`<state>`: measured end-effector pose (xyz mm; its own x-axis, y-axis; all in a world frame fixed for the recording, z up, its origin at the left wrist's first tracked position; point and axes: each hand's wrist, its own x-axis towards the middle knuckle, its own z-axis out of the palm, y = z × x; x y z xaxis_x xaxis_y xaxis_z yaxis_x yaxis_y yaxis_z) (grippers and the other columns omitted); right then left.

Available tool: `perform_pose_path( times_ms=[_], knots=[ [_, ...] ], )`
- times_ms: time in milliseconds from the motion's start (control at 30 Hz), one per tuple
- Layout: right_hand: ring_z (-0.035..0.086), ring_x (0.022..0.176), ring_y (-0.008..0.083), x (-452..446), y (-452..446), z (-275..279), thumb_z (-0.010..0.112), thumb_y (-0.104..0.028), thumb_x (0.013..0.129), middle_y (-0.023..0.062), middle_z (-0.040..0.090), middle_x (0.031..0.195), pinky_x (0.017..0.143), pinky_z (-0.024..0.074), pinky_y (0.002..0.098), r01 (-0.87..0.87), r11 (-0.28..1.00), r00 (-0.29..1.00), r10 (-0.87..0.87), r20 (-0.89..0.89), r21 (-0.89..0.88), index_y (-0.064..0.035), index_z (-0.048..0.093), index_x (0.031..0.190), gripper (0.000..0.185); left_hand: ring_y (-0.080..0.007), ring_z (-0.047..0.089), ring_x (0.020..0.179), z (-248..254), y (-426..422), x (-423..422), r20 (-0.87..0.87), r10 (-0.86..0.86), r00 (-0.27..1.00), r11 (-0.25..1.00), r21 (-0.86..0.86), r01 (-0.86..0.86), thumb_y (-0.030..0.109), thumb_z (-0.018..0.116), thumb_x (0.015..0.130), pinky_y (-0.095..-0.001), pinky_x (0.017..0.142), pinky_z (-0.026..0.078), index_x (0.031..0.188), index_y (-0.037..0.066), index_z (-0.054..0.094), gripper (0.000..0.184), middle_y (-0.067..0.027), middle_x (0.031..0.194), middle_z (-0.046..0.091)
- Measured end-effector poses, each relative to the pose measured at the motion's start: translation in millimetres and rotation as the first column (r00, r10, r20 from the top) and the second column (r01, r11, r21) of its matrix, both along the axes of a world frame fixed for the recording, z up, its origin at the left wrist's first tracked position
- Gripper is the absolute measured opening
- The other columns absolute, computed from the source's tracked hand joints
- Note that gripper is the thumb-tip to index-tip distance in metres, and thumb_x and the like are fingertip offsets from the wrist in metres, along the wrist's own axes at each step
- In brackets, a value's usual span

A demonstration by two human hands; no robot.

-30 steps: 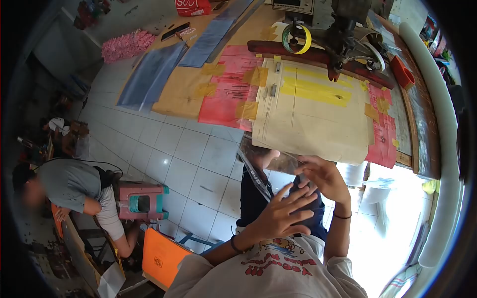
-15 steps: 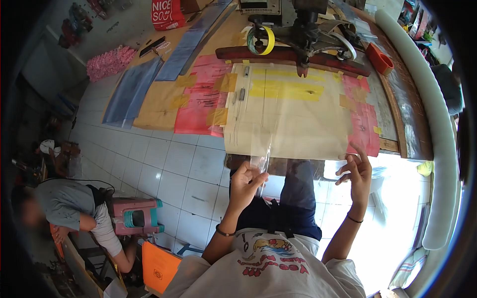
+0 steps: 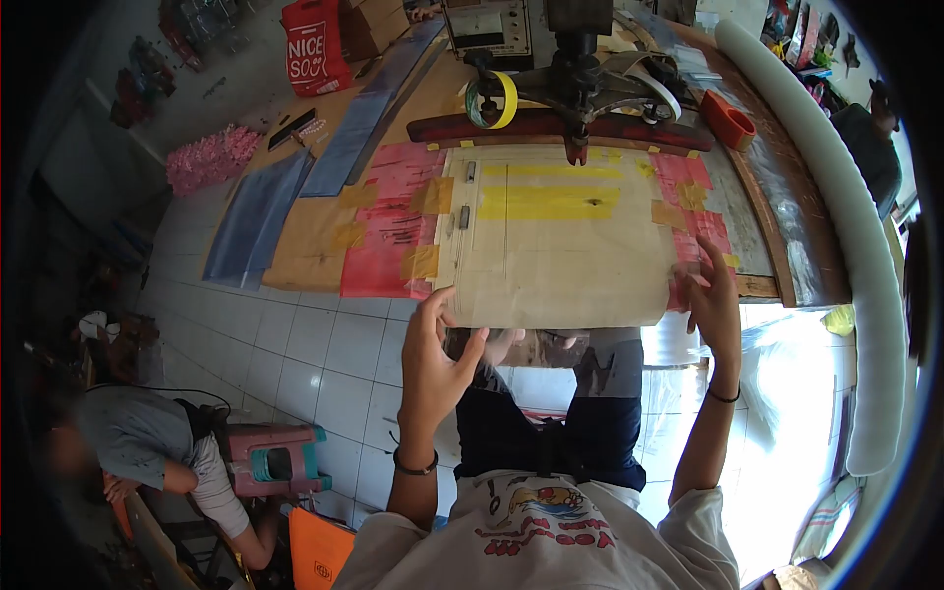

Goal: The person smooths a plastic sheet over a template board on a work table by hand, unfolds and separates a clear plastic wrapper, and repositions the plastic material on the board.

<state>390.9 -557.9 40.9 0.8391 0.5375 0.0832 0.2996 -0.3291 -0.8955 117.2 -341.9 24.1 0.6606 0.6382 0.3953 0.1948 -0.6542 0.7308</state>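
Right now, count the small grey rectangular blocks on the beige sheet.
2: the upper block near the top left corner of the beige sheet, the lower block below that, along the left side.

Beige sheet [image 3: 560, 275] on brown table [image 3: 303, 258]

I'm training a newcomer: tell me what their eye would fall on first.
Probably the bright yellow strips on the beige sheet in the middle, with red patches on either side. Beyond them, a dark machine carries a yellow ring on its left; a long white roll curves down the right side.
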Motion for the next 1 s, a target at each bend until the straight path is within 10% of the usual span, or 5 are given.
perform_pose_path(
  times_ms=[100,200,533,1000],
  knots=[
    [0.062,0.101,0.0255,17.8,7.7,-3.7,0.066,-0.014,0.089,0.0175,0.057,0.123,0.082,0.0545,0.0401,0.094,0.966,0.890,0.028,0.456,-0.242,-0.0067,0.043,0.140,0.056,-0.0326,0.048,0.118,15.3,34.7,34.4,-0.193,-0.121,0.974,0.945,0.277,0.172,0.028,0.071,0.084,-0.0412,0.102,0.038,0.129,0.005,0.054,0.054,-0.0162,0.123,0.052],
    [0.040,0.132,0.0340,20.6,27.4,10.0,0.064,-0.025,0.091,0.0179,0.043,0.142,0.110,0.0323,0.0505,0.134,0.895,0.717,0.208,0.665,-0.425,-0.0103,0.046,0.138,0.053,-0.0354,0.035,0.135,1.0,56.7,81.3,-0.388,-0.199,0.900,0.821,0.436,0.369,0.048,0.063,0.086,-0.0462,0.114,0.025,0.140,0.008,0.046,0.069,-0.0194,0.143,0.042],
    [0.021,0.144,0.0359,81.1,83.0,-11.6,0.045,-0.049,0.096,0.0152,0.030,0.154,0.118,0.0117,0.0505,-0.192,0.785,0.654,0.550,0.520,-0.589,-0.0165,0.043,0.143,0.057,-0.0308,0.024,0.144,4.4,97.9,121.8,-0.577,-0.131,0.806,0.798,0.421,0.432,0.066,0.052,0.085,-0.0482,0.118,0.014,0.145,0.005,0.039,0.086,-0.0183,0.153,0.030],
    [0.026,0.142,0.0378,93.8,102.6,-14.6,0.053,-0.046,0.093,0.0184,0.033,0.152,0.117,0.0189,0.0469,-0.212,0.792,0.565,0.577,0.590,-0.572,-0.0134,0.048,0.139,0.057,-0.0325,0.022,0.145,-19.2,164.9,139.4,-0.494,-0.247,0.834,0.752,0.445,0.487,0.057,0.054,0.090,-0.0449,0.118,0.017,0.147,0.011,0.037,0.075,-0.0174,0.154,0.028]
  ],
)
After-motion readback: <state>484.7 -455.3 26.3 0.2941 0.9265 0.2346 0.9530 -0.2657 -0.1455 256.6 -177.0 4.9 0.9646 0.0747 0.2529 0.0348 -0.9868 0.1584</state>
